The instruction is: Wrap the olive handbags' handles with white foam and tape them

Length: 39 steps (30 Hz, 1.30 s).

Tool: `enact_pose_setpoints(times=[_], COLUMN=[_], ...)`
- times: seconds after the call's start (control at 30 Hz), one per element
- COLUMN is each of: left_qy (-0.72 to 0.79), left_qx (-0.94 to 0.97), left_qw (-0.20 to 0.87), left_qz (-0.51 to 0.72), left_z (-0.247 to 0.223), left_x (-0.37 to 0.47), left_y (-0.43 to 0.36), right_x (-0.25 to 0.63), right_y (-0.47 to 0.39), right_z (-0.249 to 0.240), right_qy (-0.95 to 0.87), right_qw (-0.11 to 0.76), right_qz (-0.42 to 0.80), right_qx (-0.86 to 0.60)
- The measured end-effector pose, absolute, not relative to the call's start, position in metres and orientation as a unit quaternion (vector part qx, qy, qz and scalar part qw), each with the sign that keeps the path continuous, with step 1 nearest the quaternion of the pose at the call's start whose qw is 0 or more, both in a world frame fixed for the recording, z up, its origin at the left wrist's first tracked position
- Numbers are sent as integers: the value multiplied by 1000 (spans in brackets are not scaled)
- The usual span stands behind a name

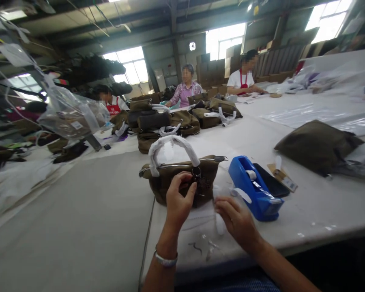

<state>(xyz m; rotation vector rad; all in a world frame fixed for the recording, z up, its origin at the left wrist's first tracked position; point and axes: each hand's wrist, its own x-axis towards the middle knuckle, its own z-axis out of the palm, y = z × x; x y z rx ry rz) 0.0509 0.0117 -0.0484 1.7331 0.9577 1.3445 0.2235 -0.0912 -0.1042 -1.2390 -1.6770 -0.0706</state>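
An olive-brown handbag (162,184) stood upright on a white table (252,136), directly before the person, its arched handle (174,142) wrapped in white. The left hand (179,198) was at its front, thumb and forefinger beside a dark hanging charm (205,182); whether they were clamped on it could not be told. The right hand (239,221) had its fingers bent and close together at a white strip (220,225); its grip could not be told.

A tan tag (288,184) with a barcode lay beyond a blue tape dispenser (260,205). White lettering on a co-worker's red apron (113,109) and print on a white label (76,125) inside clear plastic were too small to read.

A grey surface (79,219) adjoined the table along a dark line. More brown bags (185,121) were heaped farther back, and three co-workers sat beyond, below bright windows (225,40) and a round clock (192,46).
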Motion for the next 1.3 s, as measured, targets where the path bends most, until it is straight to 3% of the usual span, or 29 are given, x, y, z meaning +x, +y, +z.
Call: enact_pose_setpoints(times=[0.13,0.3,0.43,0.53,0.63,0.73,0.87,1.0,1.17,1.3], left_qy=[298,267,329,401,438,422,384,403,464,501], left_qx=[635,672,674,691,735,795,829,801,708,721], left_qw=[462,591,588,515,414,323,286,290,237,152], left_qz=[543,357,303,311,310,291,287,333,476,454], left_z=[-53,-45,-49,-59,-62,-58,-50,-42,-35,-40], left_x=[46,43,36,24,17,19,27,28,35,51], left_y=[-2,-41,-60,-61,-59,-62,-67,-58,-33,-21], right_x=[195,203,220,231,235,227,214,223,243,250], right_y=[-108,-108,-109,-116,-123,-126,-124,-118,-97,-73], right_z=[-60,-41,-51,-63,-71,-76,-82,-79,-68,-68], right_qy=[-668,-512,-419,-405,-478,-606,-711,-671,-568,-565], right_qw=[594,685,710,695,629,553,501,530,573,578], right_qz=[130,310,416,372,168,-3,50,112,90,100], right_qx=[-429,-415,-385,-463,-589,-571,-490,-507,-584,-581])
